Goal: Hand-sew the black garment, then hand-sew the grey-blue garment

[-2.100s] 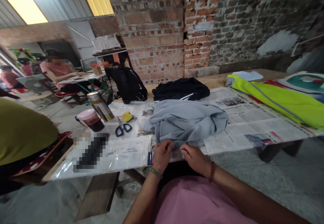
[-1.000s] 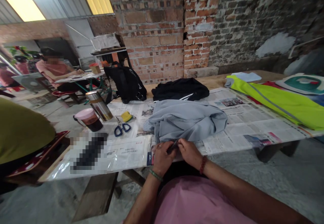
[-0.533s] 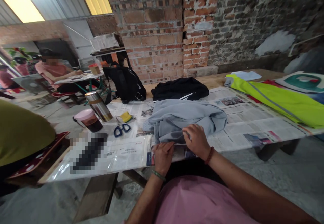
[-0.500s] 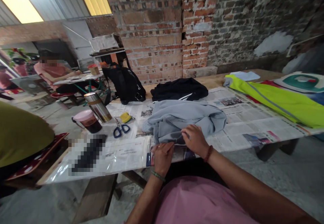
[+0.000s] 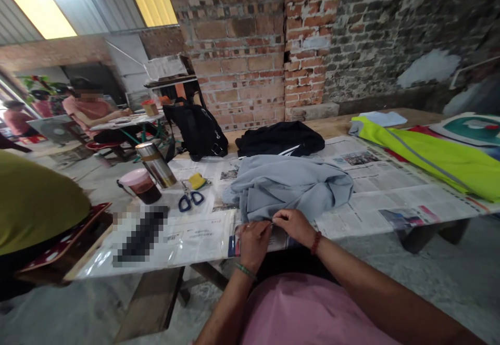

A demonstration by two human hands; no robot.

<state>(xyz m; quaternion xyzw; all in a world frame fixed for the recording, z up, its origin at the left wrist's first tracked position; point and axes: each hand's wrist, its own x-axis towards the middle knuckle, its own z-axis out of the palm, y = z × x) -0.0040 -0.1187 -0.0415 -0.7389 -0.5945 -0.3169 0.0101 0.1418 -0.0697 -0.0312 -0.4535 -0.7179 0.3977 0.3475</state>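
Near the lower centre of the frame, the person's left hand (image 5: 254, 243), with a green beaded bracelet (image 5: 245, 269) at the wrist, has its fingers closed on the near edge of a crumpled grey-blue cloth garment (image 5: 289, 186). Just beside it, the right hand (image 5: 295, 225), wearing a reddish-brown beaded bracelet (image 5: 316, 242), has thumb and fingertips pinched together close to the left fingers; whether they grip fabric or something finer is too small to tell.

The garment lies bunched in the middle of the frame on printed newspaper (image 5: 371, 199) covering a wooden table (image 5: 332, 125). Behind it, touching or nearly so, is a heap of black fabric with white stripes (image 5: 281, 138).

Left of centre are blue-handled metal scissors (image 5: 184, 203) and a small yellow object (image 5: 197, 181). Further left, a clear cup with a pink lid and dark reddish contents (image 5: 145, 191) stands near a cylindrical steel flask (image 5: 158, 165); a black fabric backpack (image 5: 195, 131) sits behind them. Clear plastic over printed sheets (image 5: 199, 233) covers the table's lower-left end.

At the right, a fluorescent yellow-green garment with a grey band (image 5: 433, 157) lies in front of a green-and-white iron (image 5: 469, 129). At the left edge is a person in an olive top (image 5: 39, 204); in the upper left, another in pink (image 5: 88, 108) sits at a table.
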